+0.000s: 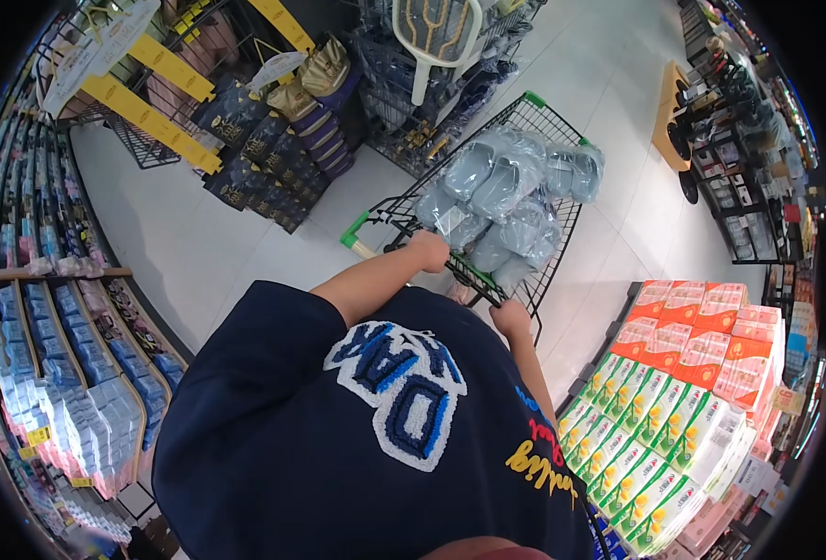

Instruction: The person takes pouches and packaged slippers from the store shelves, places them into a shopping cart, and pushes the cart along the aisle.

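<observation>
A wire shopping cart (562, 245) with green corner caps stands in front of me. Several pairs of grey-blue clogs (506, 184), wrapped in clear plastic bags, are heaped in it. My left hand (429, 250) is closed round the cart's handle (469, 277), toward its left part. On the same bar, farther right, my right hand (511, 319) is also closed, its fingers partly hidden. Part of the handle between the hands is dark, and its left end is pale with a green cap (354, 230).
Stacked red tissue packs (684, 327) and green-white packs (637, 429) stand close on the right. Dark gift bags (254, 154) sit on the floor at left, near a wire rack holding a white racket-shaped item (436, 33). Shelves (68, 355) line the left; pale tile floor (632, 154) runs ahead.
</observation>
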The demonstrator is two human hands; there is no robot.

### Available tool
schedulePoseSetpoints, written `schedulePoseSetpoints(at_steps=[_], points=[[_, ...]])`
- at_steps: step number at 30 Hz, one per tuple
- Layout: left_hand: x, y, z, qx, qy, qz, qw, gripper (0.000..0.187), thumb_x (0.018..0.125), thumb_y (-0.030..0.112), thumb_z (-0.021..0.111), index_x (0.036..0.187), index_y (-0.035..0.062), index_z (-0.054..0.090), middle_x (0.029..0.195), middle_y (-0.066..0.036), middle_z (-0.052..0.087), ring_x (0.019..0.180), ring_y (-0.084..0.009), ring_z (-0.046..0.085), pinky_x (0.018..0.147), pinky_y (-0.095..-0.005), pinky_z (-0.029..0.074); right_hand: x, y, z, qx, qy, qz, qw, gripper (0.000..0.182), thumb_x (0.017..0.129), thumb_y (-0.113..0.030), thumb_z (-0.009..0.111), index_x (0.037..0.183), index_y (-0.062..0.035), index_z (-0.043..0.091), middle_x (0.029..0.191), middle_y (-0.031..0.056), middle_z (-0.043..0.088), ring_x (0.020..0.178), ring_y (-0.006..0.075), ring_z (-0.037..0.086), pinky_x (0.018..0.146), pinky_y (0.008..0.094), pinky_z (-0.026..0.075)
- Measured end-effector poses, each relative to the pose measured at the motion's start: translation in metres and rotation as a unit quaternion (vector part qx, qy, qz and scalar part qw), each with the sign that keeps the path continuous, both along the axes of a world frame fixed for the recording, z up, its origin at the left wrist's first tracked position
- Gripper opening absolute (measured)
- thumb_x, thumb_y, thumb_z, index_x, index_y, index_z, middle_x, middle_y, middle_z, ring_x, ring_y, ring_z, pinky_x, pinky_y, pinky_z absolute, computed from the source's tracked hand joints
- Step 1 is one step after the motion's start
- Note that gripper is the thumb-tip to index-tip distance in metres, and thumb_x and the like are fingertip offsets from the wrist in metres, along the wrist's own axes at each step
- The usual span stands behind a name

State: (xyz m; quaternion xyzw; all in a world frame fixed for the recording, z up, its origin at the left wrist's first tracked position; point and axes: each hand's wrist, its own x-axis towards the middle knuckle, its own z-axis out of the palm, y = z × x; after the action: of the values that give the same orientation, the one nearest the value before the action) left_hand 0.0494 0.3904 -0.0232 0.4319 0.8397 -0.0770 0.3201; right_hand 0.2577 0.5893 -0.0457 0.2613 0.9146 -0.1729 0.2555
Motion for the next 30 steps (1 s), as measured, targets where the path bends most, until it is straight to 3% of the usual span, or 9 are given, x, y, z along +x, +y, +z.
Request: schedulePoseSetpoints(at_steps=[11,15,21,30], points=[[0.033,-0.082,0.014,0.01,0.008,-0.051,0.999,0.031,0.08,0.022,0.063,0.102,0.0078,0.079,0.107,-0.013,0.076,0.101,-0.0297,0.073,0.083,-0.0436,0.057,0.045,-0.098,0.004,-0.027,-0.014,-0.047,0.998,0.044,0.085,-0.041,0.058,0.098,-0.0036,0.076,0.105,0.025,0.072,0.102,0.0425,0.068,0.091,0.0501,0.054],[0.05,-0.096,-0.007,0.032,0.017,-0.045,0.998,0.03,0.08,0.024,0.063,0.099,0.0069,0.078,0.104,-0.014,0.076,0.099,-0.0309,0.073,0.08,-0.0455,0.058,0.064,-0.113,0.006,-0.035,-0.007,-0.042,0.998,0.043,0.084,-0.041,0.059,0.098,-0.0039,0.077,0.104,0.0245,0.072,0.102,0.0424,0.068,0.091,0.0503,0.054],[0.076,-0.113,0.006,0.008,0.015,-0.048,0.999,0.03,0.08,0.023,0.063,0.101,0.0071,0.078,0.106,-0.013,0.076,0.101,-0.03,0.072,0.082,-0.0442,0.057,0.092,-0.123,-0.016,-0.032,-0.001,-0.046,0.998,0.043,0.084,-0.042,0.06,0.099,-0.0059,0.077,0.104,0.0243,0.072,0.102,0.0427,0.068,0.091,0.0502,0.054],[0.139,-0.158,0.007,-0.004,0.017,-0.048,0.999,0.029,0.079,0.024,0.066,0.101,0.0096,0.079,0.105,-0.01,0.076,0.1,-0.0282,0.073,0.081,-0.0438,0.058,0.149,-0.171,-0.008,-0.032,-0.003,-0.042,0.999,0.042,0.084,-0.041,0.06,0.1,-0.0063,0.077,0.104,0.0237,0.073,0.102,0.0419,0.069,0.091,0.0496,0.054]])
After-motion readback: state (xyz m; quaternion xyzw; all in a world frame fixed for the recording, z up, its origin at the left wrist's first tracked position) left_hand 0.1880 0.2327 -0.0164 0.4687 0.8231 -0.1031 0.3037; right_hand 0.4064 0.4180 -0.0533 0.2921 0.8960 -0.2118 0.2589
